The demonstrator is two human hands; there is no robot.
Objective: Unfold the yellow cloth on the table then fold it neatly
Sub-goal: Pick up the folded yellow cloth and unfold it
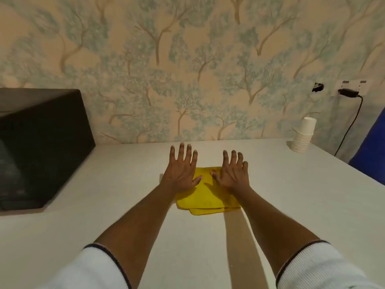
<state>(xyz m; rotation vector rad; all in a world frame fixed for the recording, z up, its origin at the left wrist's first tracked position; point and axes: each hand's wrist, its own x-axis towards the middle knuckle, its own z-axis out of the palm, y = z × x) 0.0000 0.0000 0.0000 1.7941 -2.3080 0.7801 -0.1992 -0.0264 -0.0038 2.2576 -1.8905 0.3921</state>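
A yellow cloth [206,195] lies folded into a small square near the middle of the white table [291,205]. Layered edges show along its near side. My left hand [181,170] is stretched out flat, palm down, fingers spread, over the cloth's far left corner. My right hand [233,172] is held the same way over the far right part. Both hands hide the cloth's far edge. Whether the palms press on the cloth or hover just above it, I cannot tell. Neither hand grips anything.
A large black box-shaped appliance [39,147] stands on the table's left side. A stack of white paper cups [303,135] stands at the back right by the wallpapered wall. A black cable [350,126] hangs from a wall socket. Something blue [370,155] is at the right edge.
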